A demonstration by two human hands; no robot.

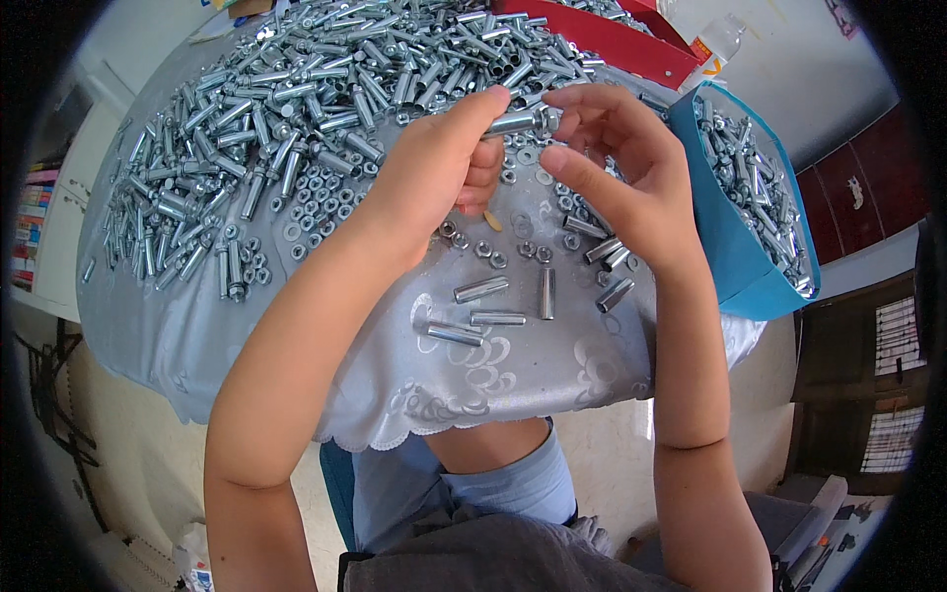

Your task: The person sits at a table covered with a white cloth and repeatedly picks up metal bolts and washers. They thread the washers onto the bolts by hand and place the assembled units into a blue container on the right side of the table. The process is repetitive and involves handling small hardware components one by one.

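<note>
Bolt sleeve assy (520, 122), silver metal, sits up between both hands above the table, held roughly level. Left hand (434, 173) pinches its left end w/ thumb tip on top and curled fingers (483, 163) beneath. Right hand (617, 168) pinches the right end, where a nut or washer sits, thumb (582, 178) stretched out below and fingertips closed in from above. Can't tell if the nut is threaded on or just pressed against the end.

Table (296, 326) has a pale silvery cloth w/ embossed pattern and scalloped hem hanging off the near edge. Big heap of bolts and sleeves (296, 109) covers the far left and far middle of the cloth, well behind the hands. Loose nuts and washers (321, 202) lie scattered just in front of that heap, some right under the left hand. 4 plain sleeves (493, 311) lie apart on bare cloth near the edge, below the hands; a few more sleeves (607, 261) lie just under the right wrist.

Blue bag (730, 247) stands open at the right, touching the table edge, filled w/ more silver parts (755, 187). Red box (621, 44) sits at the far side beyond the heap. Clear plastic bottle (715, 44) stands beside it, far right.
</note>
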